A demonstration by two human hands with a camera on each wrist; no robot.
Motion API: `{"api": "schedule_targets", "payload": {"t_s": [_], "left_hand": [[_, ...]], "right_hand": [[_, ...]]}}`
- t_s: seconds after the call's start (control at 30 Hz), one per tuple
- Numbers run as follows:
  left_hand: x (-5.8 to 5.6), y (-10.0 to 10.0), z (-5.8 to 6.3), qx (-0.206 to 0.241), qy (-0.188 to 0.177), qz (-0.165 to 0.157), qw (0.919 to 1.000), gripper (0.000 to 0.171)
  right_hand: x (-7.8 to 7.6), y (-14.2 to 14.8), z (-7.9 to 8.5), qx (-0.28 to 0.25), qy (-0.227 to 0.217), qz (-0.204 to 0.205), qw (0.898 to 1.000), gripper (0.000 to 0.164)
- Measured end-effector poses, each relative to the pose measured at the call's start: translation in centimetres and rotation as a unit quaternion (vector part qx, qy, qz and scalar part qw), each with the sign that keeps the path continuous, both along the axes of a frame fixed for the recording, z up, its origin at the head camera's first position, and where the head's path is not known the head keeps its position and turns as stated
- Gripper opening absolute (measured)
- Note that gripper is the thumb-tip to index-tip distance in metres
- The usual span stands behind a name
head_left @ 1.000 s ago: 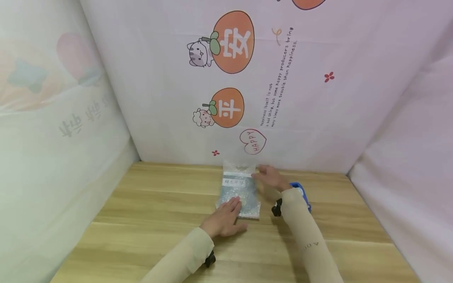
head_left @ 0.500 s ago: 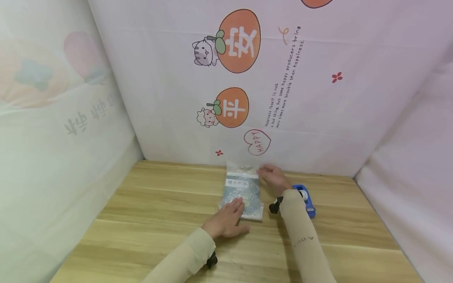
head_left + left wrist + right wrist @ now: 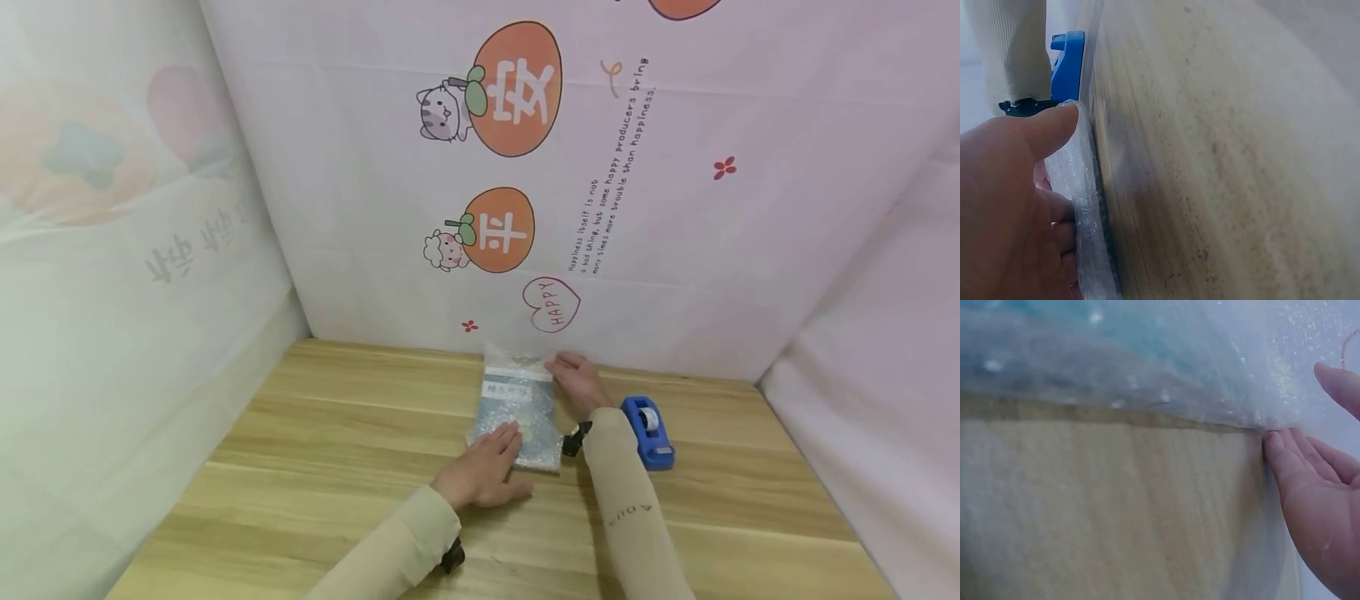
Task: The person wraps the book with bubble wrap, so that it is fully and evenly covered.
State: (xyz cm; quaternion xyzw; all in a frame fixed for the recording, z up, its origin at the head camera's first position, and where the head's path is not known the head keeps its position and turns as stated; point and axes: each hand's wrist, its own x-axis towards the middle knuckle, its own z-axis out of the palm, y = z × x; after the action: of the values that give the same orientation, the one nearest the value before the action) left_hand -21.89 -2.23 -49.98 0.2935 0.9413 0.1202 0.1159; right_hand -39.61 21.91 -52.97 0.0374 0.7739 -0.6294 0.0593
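A flat book-like item with a blue-green cover and a white title band is wrapped in clear bubble wrap (image 3: 515,410) on the table, close to the back wall. Over its near left part lies my left hand (image 3: 483,468), fingers extended on the wrap and thumb spread toward the near edge. My right hand (image 3: 579,383) is at the far right edge of the package. In the right wrist view, the straight fingertips (image 3: 1275,440) touch the edge of the wrap and the thumb stands apart from them.
A blue tape dispenser (image 3: 649,433) with a roll in it stands right of the package, beside my right forearm. White printed cloth (image 3: 360,208) hangs behind the wooden table (image 3: 337,450) and along both sides.
The right forearm has swung left, uncovering the tape dispenser, and the right fingertips have come in to the package's edge. My left hand stays on the wrap. The head view has shifted slightly.
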Motion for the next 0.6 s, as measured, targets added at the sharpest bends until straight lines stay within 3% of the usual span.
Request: {"api": "schedule_targets", "payload": {"t_s": [0.17,0.37,0.5,0.6], "left_hand": [[-0.1,0.0,0.0,-0.008,0.013,0.004,0.9999,0.088],[-0.1,0.0,-0.2,-0.005,0.008,0.0,1.0,0.087],[-0.1,0.1,-0.3,-0.006,0.009,0.002,0.9999,0.087],[-0.2,0.2,-0.4,-0.005,0.01,0.002,0.9999,0.087]], "right_hand": [[0.3,-0.2,0.2,-0.01,0.004,-0.028,1.0,0.071],[0.3,-0.3,0.3,-0.01,0.039,-0.034,0.999,0.065],[-0.3,-0.2,0.6,0.035,0.093,-0.008,0.995,0.06],[-0.6,-0.2,1.2,0.107,0.14,0.029,0.984,0.057]]}}
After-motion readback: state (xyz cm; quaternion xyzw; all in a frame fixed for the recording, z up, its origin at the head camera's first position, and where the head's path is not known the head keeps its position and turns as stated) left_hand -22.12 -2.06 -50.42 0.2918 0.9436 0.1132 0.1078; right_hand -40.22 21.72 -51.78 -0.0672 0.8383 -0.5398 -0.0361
